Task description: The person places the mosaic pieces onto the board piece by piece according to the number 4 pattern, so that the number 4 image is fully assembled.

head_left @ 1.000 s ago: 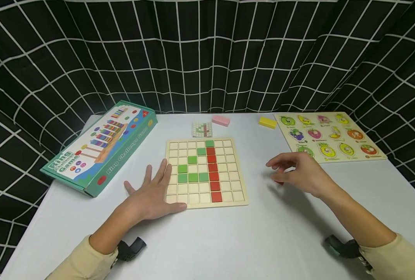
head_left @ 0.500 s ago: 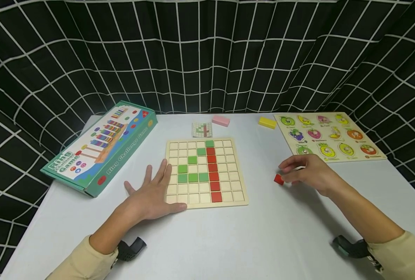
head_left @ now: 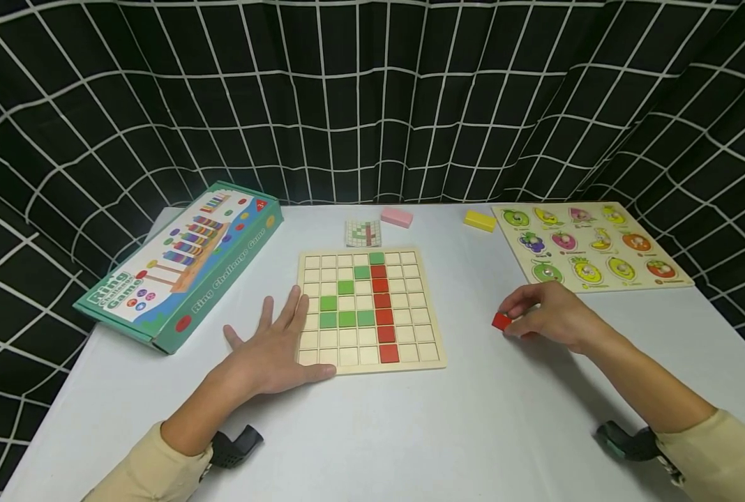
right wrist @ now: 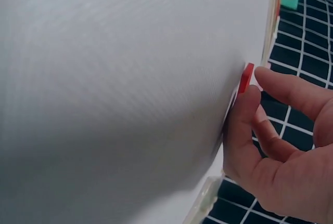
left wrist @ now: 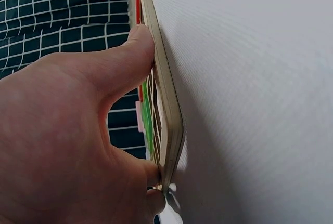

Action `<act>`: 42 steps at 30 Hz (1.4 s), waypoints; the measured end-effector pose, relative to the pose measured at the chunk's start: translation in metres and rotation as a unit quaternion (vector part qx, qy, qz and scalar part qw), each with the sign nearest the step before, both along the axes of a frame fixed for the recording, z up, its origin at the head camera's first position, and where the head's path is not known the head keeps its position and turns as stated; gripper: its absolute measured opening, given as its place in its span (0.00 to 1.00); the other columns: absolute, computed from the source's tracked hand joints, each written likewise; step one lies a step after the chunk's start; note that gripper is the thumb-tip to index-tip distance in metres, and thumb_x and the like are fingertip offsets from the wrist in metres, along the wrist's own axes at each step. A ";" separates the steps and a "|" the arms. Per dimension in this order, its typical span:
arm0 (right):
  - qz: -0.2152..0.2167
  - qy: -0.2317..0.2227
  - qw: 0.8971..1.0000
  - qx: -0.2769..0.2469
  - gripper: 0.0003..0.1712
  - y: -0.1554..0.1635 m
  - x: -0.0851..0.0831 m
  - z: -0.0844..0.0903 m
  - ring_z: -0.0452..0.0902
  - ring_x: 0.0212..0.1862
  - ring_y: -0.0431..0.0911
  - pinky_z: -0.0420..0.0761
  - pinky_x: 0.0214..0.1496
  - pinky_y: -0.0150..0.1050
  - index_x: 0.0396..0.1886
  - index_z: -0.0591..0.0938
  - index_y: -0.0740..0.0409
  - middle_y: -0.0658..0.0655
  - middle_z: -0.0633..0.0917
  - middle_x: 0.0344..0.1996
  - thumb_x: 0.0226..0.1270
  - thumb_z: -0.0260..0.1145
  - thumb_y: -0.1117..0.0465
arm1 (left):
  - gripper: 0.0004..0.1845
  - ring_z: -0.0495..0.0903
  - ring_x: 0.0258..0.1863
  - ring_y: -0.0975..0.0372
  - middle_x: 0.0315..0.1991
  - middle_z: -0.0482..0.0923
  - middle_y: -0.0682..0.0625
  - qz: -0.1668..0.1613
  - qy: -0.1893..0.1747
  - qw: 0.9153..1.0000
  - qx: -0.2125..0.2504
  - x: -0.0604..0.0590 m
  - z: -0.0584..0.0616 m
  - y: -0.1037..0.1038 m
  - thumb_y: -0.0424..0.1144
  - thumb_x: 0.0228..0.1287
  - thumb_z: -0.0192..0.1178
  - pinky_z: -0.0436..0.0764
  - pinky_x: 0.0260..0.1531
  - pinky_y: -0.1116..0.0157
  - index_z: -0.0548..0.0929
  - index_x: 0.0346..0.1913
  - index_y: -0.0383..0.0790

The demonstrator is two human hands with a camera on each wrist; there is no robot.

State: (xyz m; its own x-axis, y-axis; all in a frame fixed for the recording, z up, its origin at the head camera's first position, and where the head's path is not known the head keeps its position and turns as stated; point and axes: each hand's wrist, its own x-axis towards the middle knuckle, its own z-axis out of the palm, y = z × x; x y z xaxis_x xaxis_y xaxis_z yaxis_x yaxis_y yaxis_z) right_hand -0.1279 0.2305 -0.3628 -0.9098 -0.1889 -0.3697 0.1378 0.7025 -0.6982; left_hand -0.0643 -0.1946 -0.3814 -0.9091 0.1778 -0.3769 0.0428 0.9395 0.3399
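Note:
In the head view a square wooden grid board [head_left: 355, 346] lies mid-table, with red square tiles [head_left: 385, 316] in one column and green square tiles [head_left: 346, 318] left of it. My left hand [head_left: 271, 359] rests on the board's left side, fingers spread and straight, the thumb [left wrist: 141, 44] along the near edge in the left wrist view. Off to the board's right, my right hand [head_left: 551, 314] pinches a loose red tile [head_left: 501, 321] between thumb and index fingertips. The right wrist view shows that red tile [right wrist: 246, 78] close over the white tabletop.
A small pattern card [head_left: 363, 233] lies behind the board, beside a pink block [head_left: 397, 217]. A yellow block [head_left: 480, 220] is farther right, next to a fruit puzzle board [head_left: 573, 278]. At left lies a green Ring Challenge Game box [head_left: 222, 268]. Black gridded cloth [head_left: 372, 104] surrounds the table.
My right hand first drew back to the right, baring the red tile on the table, then its fingertips closed in on the tile. My left hand and the board have stayed put.

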 end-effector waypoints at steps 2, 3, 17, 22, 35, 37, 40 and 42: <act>0.001 0.002 1.000 0.009 0.22 -0.002 -0.001 0.000 0.79 0.37 0.48 0.85 0.35 0.36 0.51 0.84 0.70 0.60 0.82 0.40 0.56 0.78 0.68 | 0.67 0.30 0.83 0.35 0.87 0.28 0.48 0.000 0.000 1.000 -0.001 0.000 0.000 0.000 0.73 0.57 0.65 0.32 0.56 0.12 0.41 0.86 0.42; 0.002 0.003 1.000 0.015 0.22 -0.003 -0.001 0.000 0.78 0.37 0.48 0.84 0.34 0.36 0.51 0.85 0.69 0.59 0.82 0.40 0.56 0.78 0.68 | 0.67 0.30 0.83 0.35 0.87 0.28 0.48 0.000 0.000 1.000 -0.001 0.000 0.000 0.000 0.73 0.57 0.65 0.32 0.56 0.13 0.41 0.86 0.42; 0.026 0.055 0.994 0.089 0.18 -0.011 0.000 0.000 0.78 0.37 0.47 0.79 0.31 0.36 0.43 0.89 0.62 0.56 0.84 0.35 0.49 0.80 0.67 | 0.67 0.30 0.83 0.35 0.87 0.29 0.48 0.002 -0.001 1.000 0.003 0.000 0.000 0.000 0.73 0.57 0.65 0.31 0.55 0.13 0.42 0.85 0.42; 0.044 0.083 0.990 0.106 0.17 -0.012 0.000 -0.001 0.79 0.33 0.45 0.78 0.30 0.36 0.42 0.90 0.61 0.55 0.86 0.34 0.49 0.81 0.67 | 0.67 0.29 0.83 0.35 0.87 0.29 0.48 0.003 -0.002 1.000 0.003 0.000 0.000 0.000 0.73 0.57 0.65 0.30 0.56 0.13 0.42 0.85 0.42; 0.050 0.089 0.990 0.093 0.17 -0.016 -0.004 0.003 0.81 0.35 0.46 0.81 0.30 0.37 0.43 0.91 0.62 0.59 0.89 0.36 0.50 0.80 0.69 | 0.67 0.29 0.83 0.35 0.87 0.28 0.48 -0.001 -0.002 1.000 -0.002 -0.001 -0.001 -0.001 0.74 0.56 0.65 0.31 0.55 0.13 0.41 0.86 0.42; 0.049 0.094 0.990 0.090 0.17 -0.018 -0.005 0.004 0.80 0.35 0.47 0.80 0.30 0.37 0.44 0.92 0.62 0.59 0.89 0.37 0.51 0.79 0.69 | 0.67 0.29 0.83 0.35 0.87 0.28 0.48 -0.001 -0.001 1.000 -0.001 -0.001 -0.001 -0.001 0.74 0.56 0.65 0.31 0.55 0.13 0.41 0.86 0.42; 0.045 0.102 0.990 0.090 0.16 -0.022 -0.007 0.007 0.80 0.35 0.47 0.79 0.30 0.35 0.43 0.92 0.59 0.58 0.89 0.38 0.51 0.79 0.69 | 0.67 0.29 0.83 0.35 0.87 0.28 0.48 0.000 -0.002 1.000 -0.002 -0.001 0.000 -0.001 0.74 0.57 0.65 0.31 0.56 0.13 0.41 0.86 0.42; 0.044 0.106 0.989 0.090 0.16 -0.026 -0.008 0.009 0.79 0.35 0.47 0.78 0.29 0.35 0.43 0.93 0.58 0.58 0.90 0.37 0.51 0.80 0.69 | 0.67 0.30 0.83 0.35 0.87 0.28 0.48 0.000 -0.001 1.000 -0.002 -0.001 0.000 -0.001 0.74 0.57 0.65 0.31 0.56 0.13 0.41 0.86 0.42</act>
